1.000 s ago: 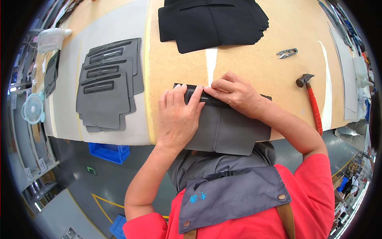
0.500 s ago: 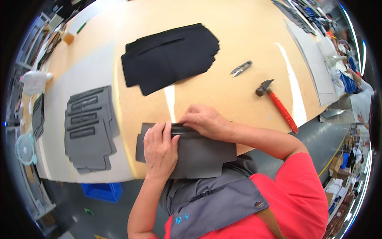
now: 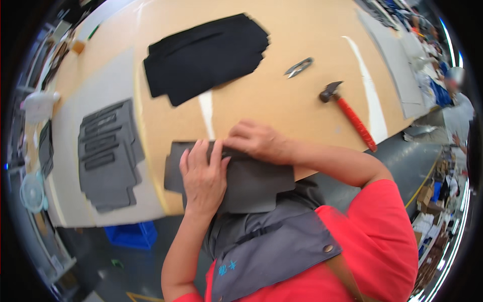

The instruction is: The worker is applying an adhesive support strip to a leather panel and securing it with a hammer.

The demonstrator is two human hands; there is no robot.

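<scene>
A dark grey leather-like panel (image 3: 254, 186) with notched corners lies at the table's near edge, partly over my apron. My left hand (image 3: 204, 176) rests on its left part, fingers laid out side by side across the upper edge. At that same far edge, my right hand (image 3: 259, 142) has its fingers bent and pressed together on the panel beside the left fingertips. The exact pinch point is hidden by the fingers.
Farther off lies a stack of black notched pieces (image 3: 206, 58). Thread snips (image 3: 299, 68) and a red-handled hammer (image 3: 354, 118) are to the right. Grey slotted panels (image 3: 108, 156) lie left. A blue bin (image 3: 131, 235) stands on the floor; a person (image 3: 458, 116) is at far right.
The whole view has shifted, so the table and its things sit higher in the picture. Both hands keep nearly the same place on the grey panel.
</scene>
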